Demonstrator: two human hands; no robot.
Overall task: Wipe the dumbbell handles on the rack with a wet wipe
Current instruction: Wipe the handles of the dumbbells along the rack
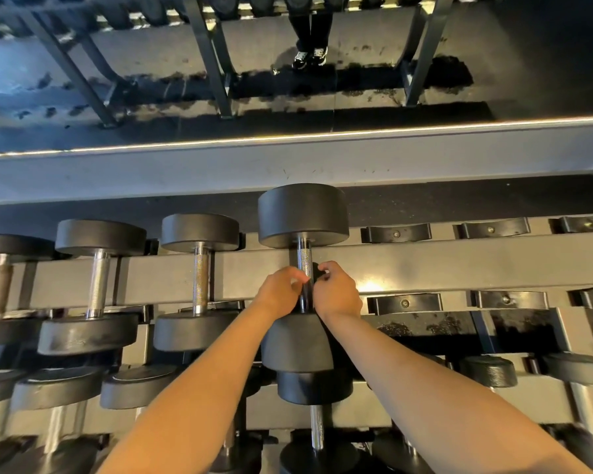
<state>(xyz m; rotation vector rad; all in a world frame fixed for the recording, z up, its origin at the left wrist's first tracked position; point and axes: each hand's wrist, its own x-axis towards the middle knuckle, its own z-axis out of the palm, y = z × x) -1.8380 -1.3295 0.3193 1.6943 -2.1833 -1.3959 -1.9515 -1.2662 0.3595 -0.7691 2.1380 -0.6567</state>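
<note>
Your two hands meet at the centre of the frame on the knurled chrome handle (304,265) of the large black round-headed dumbbell (302,217), which lies on the top tier of the grey metal rack (459,265). Your left hand (279,290) curls its fingers against the handle's left side; your right hand (338,292) curls round its right side. No wet wipe can be made out between them. To the left in the frame, two smaller black dumbbells (199,234) sit in their cradles.
</note>
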